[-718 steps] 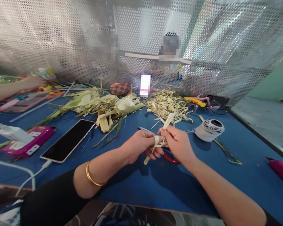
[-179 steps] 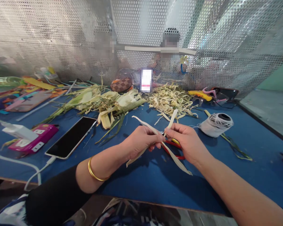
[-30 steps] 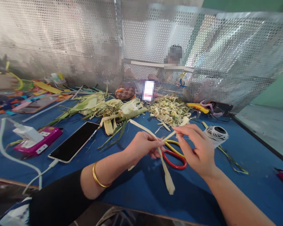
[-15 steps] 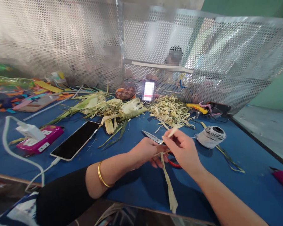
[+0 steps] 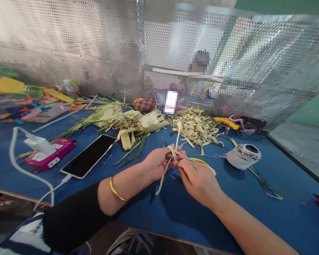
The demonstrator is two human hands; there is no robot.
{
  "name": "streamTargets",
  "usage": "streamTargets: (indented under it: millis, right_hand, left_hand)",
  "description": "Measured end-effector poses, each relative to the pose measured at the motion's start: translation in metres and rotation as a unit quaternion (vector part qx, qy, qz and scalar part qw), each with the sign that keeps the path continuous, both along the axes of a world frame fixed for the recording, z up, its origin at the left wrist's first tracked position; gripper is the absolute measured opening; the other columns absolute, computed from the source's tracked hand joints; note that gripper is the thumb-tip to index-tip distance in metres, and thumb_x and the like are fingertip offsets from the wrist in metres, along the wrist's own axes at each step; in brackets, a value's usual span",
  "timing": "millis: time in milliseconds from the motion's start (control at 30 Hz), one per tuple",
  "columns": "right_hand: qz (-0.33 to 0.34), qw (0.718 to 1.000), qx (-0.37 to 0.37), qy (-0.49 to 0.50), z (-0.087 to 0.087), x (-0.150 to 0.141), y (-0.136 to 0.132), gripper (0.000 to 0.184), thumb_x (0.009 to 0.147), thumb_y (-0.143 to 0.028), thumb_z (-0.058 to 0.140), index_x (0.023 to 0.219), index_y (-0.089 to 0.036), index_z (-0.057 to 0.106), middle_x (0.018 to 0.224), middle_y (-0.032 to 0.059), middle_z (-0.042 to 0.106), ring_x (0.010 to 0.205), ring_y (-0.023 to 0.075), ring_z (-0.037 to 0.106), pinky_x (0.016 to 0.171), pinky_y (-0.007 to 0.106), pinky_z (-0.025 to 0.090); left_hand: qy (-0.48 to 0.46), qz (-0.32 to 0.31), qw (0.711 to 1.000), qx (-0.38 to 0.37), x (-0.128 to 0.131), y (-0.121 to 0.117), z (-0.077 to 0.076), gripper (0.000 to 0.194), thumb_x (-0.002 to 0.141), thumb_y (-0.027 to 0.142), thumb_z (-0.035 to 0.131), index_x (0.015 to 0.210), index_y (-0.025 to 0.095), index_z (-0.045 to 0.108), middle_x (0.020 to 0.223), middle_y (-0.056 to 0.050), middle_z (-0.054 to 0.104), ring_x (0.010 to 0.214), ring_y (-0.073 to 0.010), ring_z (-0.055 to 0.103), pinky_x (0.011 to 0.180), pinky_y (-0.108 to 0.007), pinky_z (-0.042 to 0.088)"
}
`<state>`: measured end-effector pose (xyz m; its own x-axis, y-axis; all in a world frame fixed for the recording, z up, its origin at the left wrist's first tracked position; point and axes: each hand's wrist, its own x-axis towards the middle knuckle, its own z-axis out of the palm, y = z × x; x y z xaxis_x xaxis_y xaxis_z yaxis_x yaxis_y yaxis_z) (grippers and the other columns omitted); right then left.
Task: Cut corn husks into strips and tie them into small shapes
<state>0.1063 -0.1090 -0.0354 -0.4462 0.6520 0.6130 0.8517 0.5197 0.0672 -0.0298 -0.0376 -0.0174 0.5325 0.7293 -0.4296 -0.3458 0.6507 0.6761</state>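
Note:
Pale corn husk strips [image 5: 161, 180] cross one another between my two hands, a little above the blue table. My left hand [image 5: 159, 163] is closed on them, with one strip standing up past the fingers and another hanging below. My right hand [image 5: 199, 179] pinches the strips from the right side, its fingertips touching those of my left. Behind my right hand lies a pair of scissors, of which a yellow-lined handle [image 5: 200, 161] shows; the rest is covered. A white thread spool [image 5: 244, 156] stands to the right of my right hand.
Corn husks [image 5: 127, 122] and a heap of shredded strips [image 5: 196, 125] lie at the back. At left are a phone [image 5: 89, 156] on a cable and a magenta power strip [image 5: 51, 156]. A perforated metal screen [image 5: 95, 46] closes off the far side.
The strip that hung low over the table's front now crosses with others at my left fingers. My right hand has moved down and turned knuckles up; the scissor blades are now covered.

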Motion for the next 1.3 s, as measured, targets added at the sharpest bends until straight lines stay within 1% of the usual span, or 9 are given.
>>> streamTargets:
  millis: [200, 400, 500, 700, 833, 1000, 1067, 1200, 1300]
  right_hand:
    - [-0.003, 0.999, 0.035, -0.033, 0.002, 0.0, -0.001, 0.022, 0.092, -0.015, 0.043, 0.076, -0.016, 0.059, 0.064, 0.0034, 0.059, 0.058, 0.0164, 0.054, 0.057, 0.03, 0.036]
    - [0.05, 0.989, 0.069, -0.121, 0.006, -0.011, -0.007, 0.024, 0.09, -0.011, 0.045, 0.109, -0.012, 0.061, 0.08, 0.0069, 0.061, 0.073, 0.0186, 0.054, 0.073, 0.034, 0.041]
    - [0.08, 0.986, 0.056, -0.137, 0.006, -0.016, -0.007, 0.02, 0.09, -0.01, 0.046, 0.093, -0.013, 0.065, 0.076, 0.0059, 0.06, 0.07, 0.0181, 0.053, 0.076, 0.036, 0.042]
    - [0.02, 0.988, 0.048, 0.147, 0.011, 0.0, -0.005, 0.012, 0.088, -0.015, 0.05, 0.085, -0.02, 0.061, 0.084, 0.0061, 0.064, 0.081, 0.0183, 0.059, 0.078, 0.035, 0.045]
    - [-0.092, 0.905, -0.097, 0.404, 0.011, 0.014, 0.003, 0.015, 0.084, -0.029, 0.054, 0.076, -0.019, 0.061, 0.075, 0.0052, 0.065, 0.072, 0.0197, 0.061, 0.066, 0.033, 0.048]
    - [-0.088, 0.687, -0.372, 0.618, 0.01, 0.014, 0.014, 0.019, 0.075, -0.035, 0.06, 0.069, -0.018, 0.059, 0.055, -0.001, 0.06, 0.049, 0.0153, 0.058, 0.05, 0.029, 0.049]
    - [-0.081, 0.627, -0.444, 0.635, 0.011, 0.013, 0.015, 0.018, 0.072, -0.035, 0.062, 0.068, -0.017, 0.057, 0.05, -0.0037, 0.055, 0.039, 0.0117, 0.05, 0.041, 0.026, 0.045]
    - [-0.04, 0.584, -0.494, 0.643, 0.012, 0.013, 0.016, 0.021, 0.07, -0.035, 0.066, 0.066, -0.016, 0.057, 0.047, -0.0055, 0.052, 0.035, 0.0072, 0.045, 0.035, 0.02, 0.039]
    - [-0.05, 0.596, -0.503, 0.623, 0.011, 0.013, 0.017, 0.026, 0.073, -0.04, 0.063, 0.065, -0.017, 0.054, 0.047, -0.0049, 0.053, 0.033, 0.008, 0.047, 0.033, 0.02, 0.037]
  left_hand:
    - [-0.011, 0.032, 0.999, -0.017, -0.001, -0.001, 0.005, 0.023, 0.09, 0.015, 0.046, 0.081, 0.007, 0.065, 0.075, -0.008, 0.069, 0.058, -0.0088, 0.064, 0.053, -0.014, 0.052]
    - [-0.004, 0.032, 0.999, 0.004, 0.005, -0.009, 0.005, 0.023, 0.088, 0.019, 0.05, 0.075, 0.009, 0.066, 0.068, -0.008, 0.068, 0.059, -0.0119, 0.064, 0.061, -0.02, 0.053]
    - [0.007, 0.036, 0.999, 0.02, 0.007, -0.014, 0.002, 0.02, 0.086, 0.019, 0.054, 0.073, 0.009, 0.066, 0.069, -0.008, 0.069, 0.062, -0.013, 0.064, 0.065, -0.022, 0.053]
    - [0.025, -0.001, 0.996, 0.088, 0.003, -0.017, 0.002, 0.023, 0.087, 0.024, 0.055, 0.077, 0.008, 0.068, 0.069, -0.008, 0.069, 0.057, -0.0098, 0.062, 0.055, -0.017, 0.05]
    - [0.069, -0.041, 0.987, 0.139, 0.002, -0.019, 0.007, 0.027, 0.087, 0.031, 0.056, 0.08, 0.008, 0.069, 0.076, -0.011, 0.071, 0.058, -0.0109, 0.065, 0.056, -0.018, 0.052]
    - [0.091, -0.034, 0.98, 0.174, 0.002, -0.019, 0.008, 0.028, 0.087, 0.033, 0.057, 0.079, 0.01, 0.069, 0.073, -0.01, 0.071, 0.055, -0.0096, 0.063, 0.053, -0.016, 0.05]
    - [0.089, -0.043, 0.979, 0.18, 0.002, -0.019, 0.007, 0.028, 0.086, 0.034, 0.057, 0.08, 0.009, 0.069, 0.07, -0.009, 0.07, 0.052, -0.0091, 0.062, 0.052, -0.016, 0.05]
    - [0.064, -0.101, 0.978, 0.17, 0.001, -0.017, 0.005, 0.028, 0.086, 0.033, 0.058, 0.082, 0.009, 0.07, 0.072, -0.011, 0.071, 0.053, -0.0092, 0.062, 0.052, -0.017, 0.051]
    - [0.055, -0.102, 0.983, 0.142, 0.0, -0.014, 0.004, 0.026, 0.088, 0.029, 0.054, 0.081, 0.008, 0.069, 0.078, -0.012, 0.072, 0.055, -0.0093, 0.063, 0.053, -0.017, 0.053]
